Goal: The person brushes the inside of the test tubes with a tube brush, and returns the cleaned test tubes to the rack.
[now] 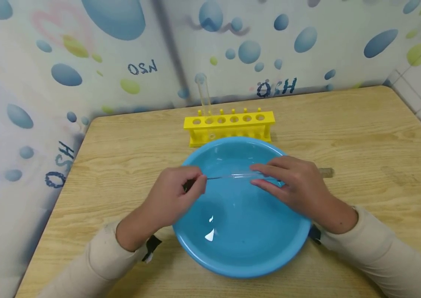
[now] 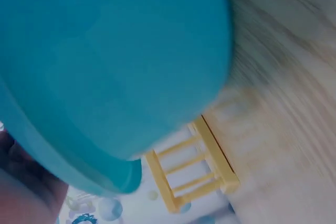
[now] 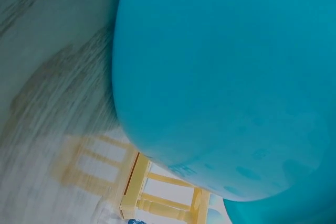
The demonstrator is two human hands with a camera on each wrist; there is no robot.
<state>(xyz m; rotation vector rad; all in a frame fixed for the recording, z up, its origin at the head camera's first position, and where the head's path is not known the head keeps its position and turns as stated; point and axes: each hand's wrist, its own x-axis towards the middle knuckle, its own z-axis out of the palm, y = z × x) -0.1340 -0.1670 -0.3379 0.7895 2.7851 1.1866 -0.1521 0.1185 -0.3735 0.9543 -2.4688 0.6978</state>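
Note:
Over a blue basin (image 1: 241,271), my left hand (image 1: 175,192) pinches the thin dark wire handle (image 1: 215,178) of what looks like a test tube brush. The wire runs rightward into a clear test tube (image 1: 238,175) held almost level. My right hand (image 1: 294,182) grips the tube between thumb and fingers and hides its middle. Past that hand, in line with the tube, shows a brownish bristly-looking end (image 1: 326,172). In the left wrist view, part of the left hand (image 2: 31,182) shows beside the basin's rim; the right wrist view shows only the basin's outside (image 3: 220,87) and surroundings.
Behind the basin stands a yellow test tube rack (image 1: 229,121) with a row of holes and pegs. Another clear test tube (image 1: 204,95) stands upright in it, near the left end. The wooden table (image 1: 363,136) meets a patterned wall (image 1: 180,49) at the back.

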